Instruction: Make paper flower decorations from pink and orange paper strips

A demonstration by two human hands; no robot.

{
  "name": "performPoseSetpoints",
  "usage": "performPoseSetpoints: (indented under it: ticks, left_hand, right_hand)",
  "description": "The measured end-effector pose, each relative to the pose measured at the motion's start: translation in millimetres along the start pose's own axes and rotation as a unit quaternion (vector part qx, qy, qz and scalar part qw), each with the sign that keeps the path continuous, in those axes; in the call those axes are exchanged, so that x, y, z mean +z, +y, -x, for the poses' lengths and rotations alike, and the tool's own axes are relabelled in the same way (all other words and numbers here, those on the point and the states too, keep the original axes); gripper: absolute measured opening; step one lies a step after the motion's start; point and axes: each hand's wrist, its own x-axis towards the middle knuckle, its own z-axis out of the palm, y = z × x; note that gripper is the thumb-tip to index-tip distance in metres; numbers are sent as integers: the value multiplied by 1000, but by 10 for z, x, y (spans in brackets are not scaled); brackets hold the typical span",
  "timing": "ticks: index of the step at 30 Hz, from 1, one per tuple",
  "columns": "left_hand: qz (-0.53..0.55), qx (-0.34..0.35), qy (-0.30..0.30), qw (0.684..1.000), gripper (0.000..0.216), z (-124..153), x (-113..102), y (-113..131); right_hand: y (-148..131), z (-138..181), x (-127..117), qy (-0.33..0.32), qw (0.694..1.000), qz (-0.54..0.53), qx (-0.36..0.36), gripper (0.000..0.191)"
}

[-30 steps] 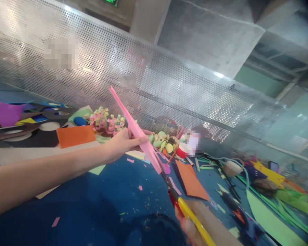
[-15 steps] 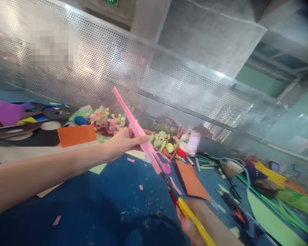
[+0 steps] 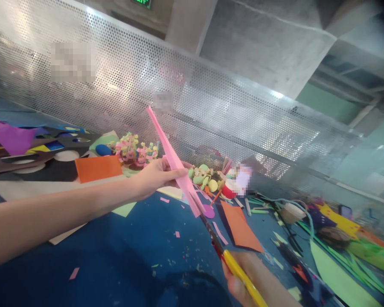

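Pink paper strip (image 3: 174, 164) shifted slightly right, scissors (image 3: 235, 266) unchanged

Craft workshop, shared paper-craft bench. Blue table (image 3: 121, 256) littered with paper scraps and offcuts all around the grip: orange sheet (image 3: 98, 167) off to the left of it, another orange piece (image 3: 240, 230) just right and below, purple and black cut-outs (image 3: 16, 145) far left, green paper strips (image 3: 345, 273) well to the right. Behind the grip, small finished paper figures with curled strips (image 3: 136, 151) and a pile of pale green and yellow bits (image 3: 205, 179). Perforated metal screen (image 3: 211, 106) runs along the back edge of the table. Above it bare concrete ceiling with ducting (image 3: 269, 42), green-tinted walls beyond; looks industrial, not a home.
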Motion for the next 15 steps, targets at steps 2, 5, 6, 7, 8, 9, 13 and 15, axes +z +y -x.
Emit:
performPoseSetpoints:
  ticks: [2,5,6,7,8,9,13,15]
  left_hand:
    - [0,0,1,1000,31,1,-2,-3]
    - [1,4,-2,1000,30,4,-2,-16]
    - [1,4,-4,1000,30,4,-2,-20]
    - [1,3,-6,1000,30,5,-1,-25]
    - [1,3,-6,1000,30,5,-1,-28]
    - [1,1,-6,1000,30,5,0,-31]
    - [-1,0,-8,1000,30,3,1,-30]
    - [1,0,-8,1000,30,1,1,-28]
  right_hand:
    - [1,-2,0,0,1000,-3,8,65]
    - [-39,5,-13,6,1000,-5,12,58]
    - [-57,7,-21,6,1000,-6,10,57]
    - [-74,8,-28,4,1000,-8,7,57]
    - [-87,8,-34,2,1000,-9,4,57]
    - [-95,8,-39,0,1000,-10,2,58]
    - [-61,11,-34,4,1000,-9,-4,59]
    - [-14,19,-19,14,1000,-6,-4,58]
